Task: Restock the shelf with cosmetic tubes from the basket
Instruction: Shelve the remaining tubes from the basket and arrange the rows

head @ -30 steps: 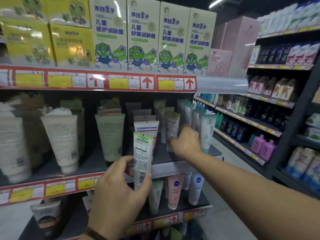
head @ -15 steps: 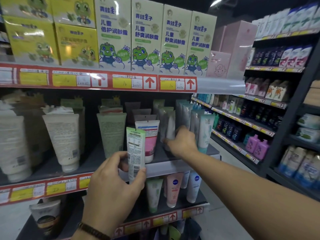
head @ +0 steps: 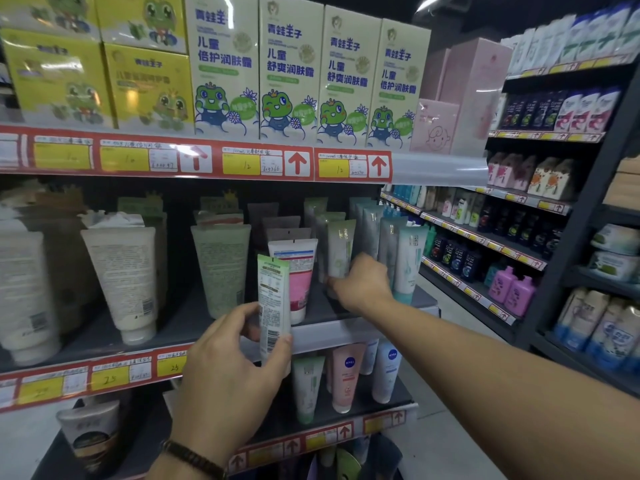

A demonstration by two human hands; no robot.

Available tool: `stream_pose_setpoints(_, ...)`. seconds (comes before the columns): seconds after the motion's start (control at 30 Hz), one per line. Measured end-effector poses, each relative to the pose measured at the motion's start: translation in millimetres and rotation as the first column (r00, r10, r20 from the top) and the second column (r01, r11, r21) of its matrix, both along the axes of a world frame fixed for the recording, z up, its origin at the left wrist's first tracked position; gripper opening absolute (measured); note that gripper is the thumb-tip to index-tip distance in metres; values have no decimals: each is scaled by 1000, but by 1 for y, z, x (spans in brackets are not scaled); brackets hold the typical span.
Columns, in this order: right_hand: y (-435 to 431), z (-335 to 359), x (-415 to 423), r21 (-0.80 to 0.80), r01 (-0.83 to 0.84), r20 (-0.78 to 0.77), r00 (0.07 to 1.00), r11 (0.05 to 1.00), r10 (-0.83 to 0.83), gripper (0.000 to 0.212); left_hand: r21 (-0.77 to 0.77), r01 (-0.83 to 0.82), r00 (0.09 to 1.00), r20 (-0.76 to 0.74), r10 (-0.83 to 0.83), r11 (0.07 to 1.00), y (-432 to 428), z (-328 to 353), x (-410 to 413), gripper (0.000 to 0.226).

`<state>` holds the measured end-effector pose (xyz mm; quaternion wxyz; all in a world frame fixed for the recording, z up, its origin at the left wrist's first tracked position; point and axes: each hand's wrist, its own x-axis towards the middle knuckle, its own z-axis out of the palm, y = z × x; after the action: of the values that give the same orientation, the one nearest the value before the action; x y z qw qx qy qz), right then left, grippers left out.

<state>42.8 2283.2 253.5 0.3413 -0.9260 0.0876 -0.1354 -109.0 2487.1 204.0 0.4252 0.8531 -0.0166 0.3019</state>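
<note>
My left hand [head: 228, 368] grips a green-topped white tube [head: 273, 306] upright, its barcode facing me, just in front of the middle shelf [head: 349, 329] edge. Right behind this tube stands a pink and white tube [head: 296, 271]. My right hand [head: 363, 284] reaches onto the shelf and holds the base of a pale green tube [head: 341, 251] that stands upright in a row of similar tubes. The basket is almost out of view; only a dark shape shows at the bottom edge.
Larger cream tubes [head: 121, 278] and a pale green tube [head: 221, 268] stand to the left. Frog-printed boxes [head: 291, 74] fill the shelf above. Nivea tubes [head: 348, 375] stand on the shelf below. To the right runs an aisle with bottle shelves [head: 485, 244].
My left hand has shifted the green-topped tube a little left and up, in front of the pink and white tube. My right hand stays at the pale green tube's base.
</note>
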Motion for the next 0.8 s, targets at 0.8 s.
stream_pose_setpoints(0.8,2,-7,-109,236,-579,190,815,780,547,39,-105,334,941,-19,-337,937,-16,-13,1,53)
